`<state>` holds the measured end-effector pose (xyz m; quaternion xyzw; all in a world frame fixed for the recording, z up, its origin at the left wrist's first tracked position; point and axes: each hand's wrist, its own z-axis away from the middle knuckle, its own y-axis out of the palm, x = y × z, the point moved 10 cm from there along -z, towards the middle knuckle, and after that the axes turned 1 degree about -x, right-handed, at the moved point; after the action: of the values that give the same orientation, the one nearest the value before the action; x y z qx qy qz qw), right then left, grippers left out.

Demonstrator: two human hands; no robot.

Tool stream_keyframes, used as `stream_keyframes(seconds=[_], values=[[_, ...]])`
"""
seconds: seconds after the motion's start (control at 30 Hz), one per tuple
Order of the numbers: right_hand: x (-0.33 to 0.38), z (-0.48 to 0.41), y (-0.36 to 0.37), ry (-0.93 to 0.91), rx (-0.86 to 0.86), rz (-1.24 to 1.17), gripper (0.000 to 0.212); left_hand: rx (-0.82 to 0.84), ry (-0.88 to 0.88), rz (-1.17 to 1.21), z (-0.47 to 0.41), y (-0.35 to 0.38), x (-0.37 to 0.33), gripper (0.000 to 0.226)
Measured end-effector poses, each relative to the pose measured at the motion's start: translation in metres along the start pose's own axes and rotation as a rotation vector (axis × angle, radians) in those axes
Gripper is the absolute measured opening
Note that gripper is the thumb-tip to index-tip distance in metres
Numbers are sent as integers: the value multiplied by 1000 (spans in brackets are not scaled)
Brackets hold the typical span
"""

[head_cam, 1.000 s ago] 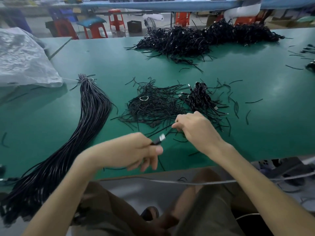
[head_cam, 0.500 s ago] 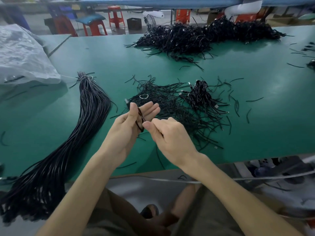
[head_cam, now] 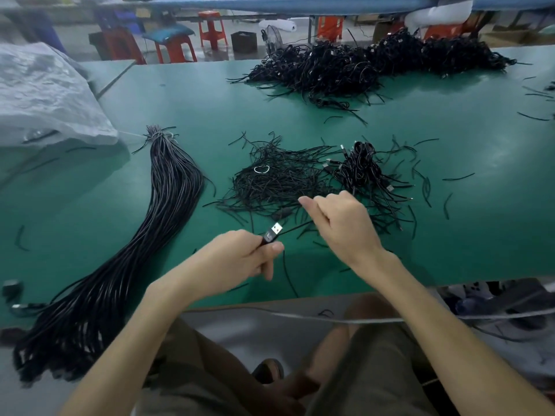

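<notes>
Left hand over near edge of bench, middle. Fingers curled; thumb and forefinger pinch black plug, metal tip pointing up toward far edge. Cable runs taut from plug to right hand, just beside. Right fingers curled; seem to pinch cable, grip hidden under hand. More cable hangs below left hand, over near edge. Loose pile of short black wires at bench centre, just beyond hands. Long bundle toward left edge. Big heap along far edge. Bag at far left corner.
</notes>
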<state>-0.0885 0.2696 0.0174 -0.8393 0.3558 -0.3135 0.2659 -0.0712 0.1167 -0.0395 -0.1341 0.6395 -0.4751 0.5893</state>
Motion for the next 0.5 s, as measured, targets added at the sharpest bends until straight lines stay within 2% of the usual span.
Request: stream_keyframes(seconds=[0.07,0.17,0.23,0.33,0.5], values=[[-3,-2,-7,22,-45,-39,51,-81,-84,-37,-3,2,20,51],[7,-4,-7,61,-54,-99,52,-246,-93,231,-12,-3,32,41],[15,-4,-7,77,-85,-166,53,-302,-29,330,-16,-7,29,46],[32,0,-11,34,-140,-255,56,-331,67,554,-17,-11,22,49],[50,10,-5,47,-108,-312,47,-333,71,1073,-15,-11,19,57]])
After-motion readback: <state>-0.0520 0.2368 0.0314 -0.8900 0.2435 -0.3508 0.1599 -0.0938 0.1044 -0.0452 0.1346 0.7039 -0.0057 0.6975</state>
